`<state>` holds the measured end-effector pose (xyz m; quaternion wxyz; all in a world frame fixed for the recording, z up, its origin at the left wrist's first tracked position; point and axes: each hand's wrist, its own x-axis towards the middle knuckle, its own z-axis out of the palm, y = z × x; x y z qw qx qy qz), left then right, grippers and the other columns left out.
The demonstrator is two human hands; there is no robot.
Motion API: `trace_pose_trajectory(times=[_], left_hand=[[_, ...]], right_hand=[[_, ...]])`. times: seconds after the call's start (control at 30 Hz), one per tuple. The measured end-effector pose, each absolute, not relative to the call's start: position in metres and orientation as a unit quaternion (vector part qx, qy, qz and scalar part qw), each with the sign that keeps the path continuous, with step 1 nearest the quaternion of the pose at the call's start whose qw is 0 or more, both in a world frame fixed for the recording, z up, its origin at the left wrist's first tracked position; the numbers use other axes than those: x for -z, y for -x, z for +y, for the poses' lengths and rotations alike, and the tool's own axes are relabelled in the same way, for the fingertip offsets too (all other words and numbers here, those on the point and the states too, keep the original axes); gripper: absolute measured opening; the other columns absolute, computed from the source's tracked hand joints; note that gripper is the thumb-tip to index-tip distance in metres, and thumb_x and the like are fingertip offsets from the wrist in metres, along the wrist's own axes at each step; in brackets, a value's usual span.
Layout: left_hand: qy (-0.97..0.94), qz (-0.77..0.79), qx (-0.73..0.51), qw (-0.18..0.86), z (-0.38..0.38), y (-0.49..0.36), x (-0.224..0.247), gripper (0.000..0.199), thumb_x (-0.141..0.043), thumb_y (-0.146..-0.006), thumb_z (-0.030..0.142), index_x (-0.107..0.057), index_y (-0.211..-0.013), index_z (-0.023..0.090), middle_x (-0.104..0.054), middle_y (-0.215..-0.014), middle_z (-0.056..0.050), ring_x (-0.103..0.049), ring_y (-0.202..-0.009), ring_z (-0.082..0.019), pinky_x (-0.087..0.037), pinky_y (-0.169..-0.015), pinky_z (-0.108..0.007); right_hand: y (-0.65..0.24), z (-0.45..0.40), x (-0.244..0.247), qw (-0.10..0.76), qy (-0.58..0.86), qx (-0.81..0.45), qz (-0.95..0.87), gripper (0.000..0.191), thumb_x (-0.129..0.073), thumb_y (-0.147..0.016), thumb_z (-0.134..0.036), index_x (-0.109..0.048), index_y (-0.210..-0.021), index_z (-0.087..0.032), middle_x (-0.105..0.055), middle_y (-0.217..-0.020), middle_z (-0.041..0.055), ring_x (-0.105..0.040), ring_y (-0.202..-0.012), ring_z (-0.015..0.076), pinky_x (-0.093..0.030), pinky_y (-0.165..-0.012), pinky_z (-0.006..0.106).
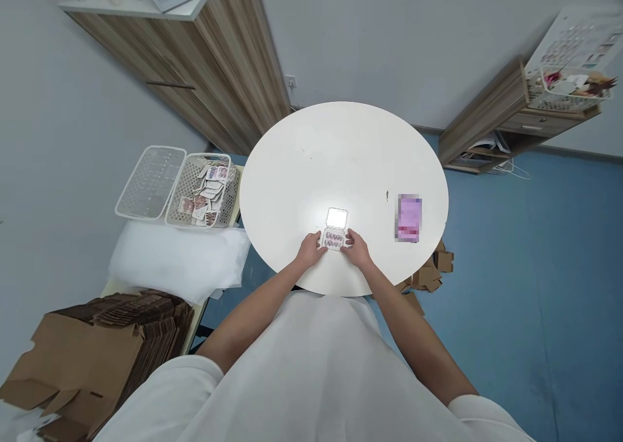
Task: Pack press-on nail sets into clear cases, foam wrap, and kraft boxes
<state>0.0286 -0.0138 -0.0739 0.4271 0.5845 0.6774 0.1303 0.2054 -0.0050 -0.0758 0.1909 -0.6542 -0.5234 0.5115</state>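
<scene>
A small clear plastic case (333,248) stands on the white oval table (341,150) near its front edge. Its hinged lid (337,218) is raised away from me and catches a bright glare. Inside lie two rows of small pinkish-purple pieces (333,237) that look like press-on nails. My left hand (310,250) grips the left side of the case, fingers and thumb closed at its edge. On the opposite side, my right hand (357,250) holds the right edge in the same way.
A blurred-out pink-purple item (409,218) lies on the table's right. To the left are a white basket (178,202) of small packets, an empty basket (150,182), white plastic bags (175,254) and stacked flat cardboard boxes (92,351). Cabinets (214,59) flank the far side.
</scene>
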Motion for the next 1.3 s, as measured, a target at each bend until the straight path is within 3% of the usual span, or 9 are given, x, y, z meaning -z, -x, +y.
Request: trace_pose_trajectory(times=[0.1,0.17,0.43,0.67,0.83,1.03,1.3], left_hand=[[-0.538,0.687,-0.163,0.46,-0.018,-0.033,0.078,0.03,-0.054,-0.073,0.019,-0.056,-0.103,0.019,-0.057,-0.087,-0.002,-0.052,-0.072,-0.012,-0.043,-0.074,-0.028],[-0.497,0.685,-0.208,0.49,-0.02,-0.033,0.08,0.024,-0.052,-0.074,0.018,-0.06,-0.096,0.019,-0.058,-0.082,0.0,-0.053,-0.072,-0.012,-0.044,-0.075,-0.029],[-0.297,0.62,-0.359,0.631,-0.027,-0.01,0.056,0.033,-0.06,-0.071,0.017,-0.057,-0.103,0.017,-0.059,-0.101,-0.008,-0.057,-0.082,-0.013,-0.047,-0.074,-0.03],[-0.259,0.511,-0.388,0.722,-0.029,0.016,0.026,0.037,-0.07,-0.065,0.021,-0.058,-0.1,0.017,-0.062,-0.088,-0.006,-0.059,-0.079,-0.011,-0.048,-0.076,-0.03],[-0.269,0.468,-0.375,0.753,-0.031,0.032,0.014,0.041,-0.073,-0.062,0.021,-0.059,-0.1,0.015,-0.063,-0.087,-0.006,-0.06,-0.078,-0.012,-0.049,-0.077,-0.03],[-0.235,0.439,-0.359,0.79,-0.033,0.047,0.008,0.048,-0.072,-0.064,0.017,-0.053,-0.108,0.018,-0.064,-0.089,-0.006,-0.062,-0.079,-0.012,-0.049,-0.077,-0.029],[-0.21,0.41,-0.354,0.814,-0.033,0.058,0.005,0.036,-0.07,-0.067,0.017,-0.057,-0.101,0.017,-0.064,-0.093,-0.005,-0.06,-0.079,-0.009,-0.048,-0.08,-0.025]], right_hand=[[-0.202,-0.001,0.07,0.212,0.652,-0.547,-0.481,0.061,-0.057,-0.061,-0.017,-0.044,-0.121,-0.02,-0.053,-0.11,0.0053,-0.054,-0.089,0.0152,-0.046,-0.076,0.029],[-0.2,0.0,0.065,0.221,0.638,-0.574,-0.463,0.056,-0.057,-0.059,-0.017,-0.05,-0.115,-0.02,-0.055,-0.107,0.005,-0.055,-0.086,0.0152,-0.047,-0.073,0.028],[-0.184,-0.017,0.041,0.311,0.616,-0.624,-0.367,0.058,-0.062,-0.06,-0.024,-0.05,-0.116,-0.019,-0.052,-0.112,0.0077,-0.055,-0.082,0.0131,-0.047,-0.071,0.028],[-0.177,-0.024,0.017,0.408,0.581,-0.631,-0.314,0.041,-0.059,-0.068,-0.041,-0.057,-0.104,-0.023,-0.059,-0.102,0.0044,-0.057,-0.085,0.0144,-0.046,-0.073,0.029],[-0.166,-0.012,0.002,0.394,0.508,-0.718,-0.266,0.035,-0.059,-0.07,-0.04,-0.058,-0.099,-0.021,-0.062,-0.102,0.0063,-0.061,-0.082,0.0159,-0.049,-0.072,0.03],[-0.152,-0.013,-0.007,0.428,0.512,-0.68,-0.303,0.038,-0.06,-0.07,-0.033,-0.051,-0.106,-0.026,-0.06,-0.11,0.0048,-0.061,-0.086,0.0158,-0.05,-0.071,0.032],[-0.138,-0.036,-0.021,0.437,0.505,-0.675,-0.316,0.03,-0.06,-0.069,-0.034,-0.057,-0.098,-0.024,-0.06,-0.107,0.0036,-0.057,-0.094,0.0176,-0.049,-0.077,0.035]])
